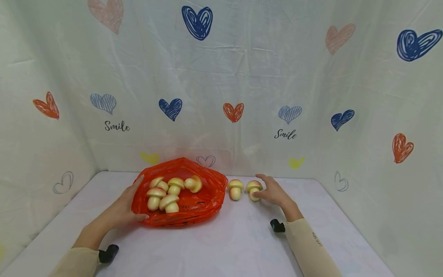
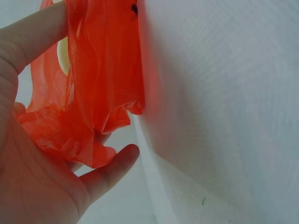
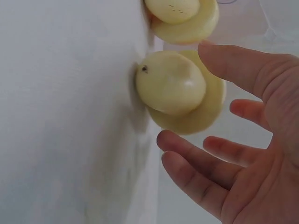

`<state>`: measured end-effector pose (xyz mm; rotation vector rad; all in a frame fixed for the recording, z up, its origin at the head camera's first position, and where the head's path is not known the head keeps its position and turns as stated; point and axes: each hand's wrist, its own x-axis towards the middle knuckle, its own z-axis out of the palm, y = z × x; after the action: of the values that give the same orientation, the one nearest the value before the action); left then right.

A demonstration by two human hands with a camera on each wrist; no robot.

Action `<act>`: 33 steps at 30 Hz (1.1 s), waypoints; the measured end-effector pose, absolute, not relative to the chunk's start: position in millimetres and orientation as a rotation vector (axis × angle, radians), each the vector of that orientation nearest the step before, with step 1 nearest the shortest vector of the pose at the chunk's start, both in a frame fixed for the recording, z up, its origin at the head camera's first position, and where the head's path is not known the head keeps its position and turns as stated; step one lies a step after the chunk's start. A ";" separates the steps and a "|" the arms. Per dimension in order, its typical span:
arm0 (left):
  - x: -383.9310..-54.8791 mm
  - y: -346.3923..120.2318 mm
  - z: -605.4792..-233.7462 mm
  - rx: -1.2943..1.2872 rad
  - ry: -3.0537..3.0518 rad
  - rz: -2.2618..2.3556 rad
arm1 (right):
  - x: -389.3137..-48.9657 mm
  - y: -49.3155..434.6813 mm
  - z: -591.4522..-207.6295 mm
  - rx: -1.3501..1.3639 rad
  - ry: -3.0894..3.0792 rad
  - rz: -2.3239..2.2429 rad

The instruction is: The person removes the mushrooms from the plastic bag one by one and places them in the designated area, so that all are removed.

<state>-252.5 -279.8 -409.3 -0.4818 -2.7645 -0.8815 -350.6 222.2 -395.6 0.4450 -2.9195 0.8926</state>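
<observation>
A red plastic bag (image 1: 204, 209) lies on its side with its mouth facing me. Several toy mushrooms (image 1: 154, 199), with pale stems and yellowish caps, rest inside it. My left hand (image 1: 122, 206) holds the bag's left side, thumb at the front rim and fingers toward the back rim; in the left wrist view red film (image 2: 105, 60) lies against the palm. Outside the bag, to its right, a mushroom (image 1: 235, 189) stands upright. Beside it is another mushroom (image 3: 170, 84), with my right hand (image 1: 275, 192) around it, thumb and fingers spread and apparently not gripping.
A white cloth covers the table (image 1: 221, 250). Behind and at both sides hangs a pale curtain (image 1: 207, 69) printed with hearts and the word Smile. Black wrist devices (image 1: 109, 254) sit at both cuffs.
</observation>
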 end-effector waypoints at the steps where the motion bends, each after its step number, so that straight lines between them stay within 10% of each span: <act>1: -252.4 -279.7 -409.2 -0.481 -2.765 -0.883 | -350.7 223.2 -394.5 0.438 -2.926 0.889; 33: -250.2 -278.3 -408.0 -0.462 -2.779 -0.888 | -343.0 195.9 -384.7 0.720 -2.577 0.858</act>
<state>-250.2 -278.3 -408.0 -0.4617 -2.7791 -0.8884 -343.0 195.9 -384.7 0.7201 -2.5768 0.8580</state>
